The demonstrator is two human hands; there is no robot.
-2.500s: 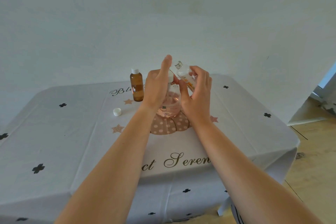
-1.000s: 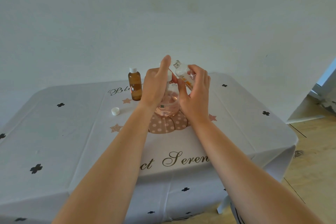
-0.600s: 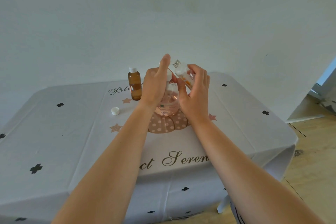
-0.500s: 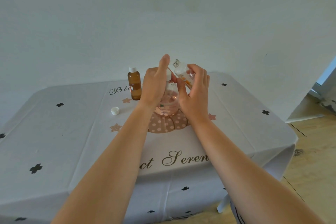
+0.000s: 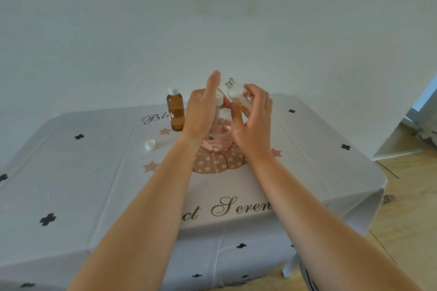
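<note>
Clear small bottle (image 5: 237, 96), gripped in your right hand (image 5: 255, 123), leans neck-left just right of pump bottle (image 5: 220, 136); your left hand (image 5: 201, 113) curls round its top.

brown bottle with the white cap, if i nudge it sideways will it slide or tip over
The brown bottle is tall, narrow and upright, so a push near its capped top would probably tip it; pushed low down it may slide. Liquid seems to fill about half, which likely keeps its weight low. The tablecloth could drag or wrinkle under it.
</note>
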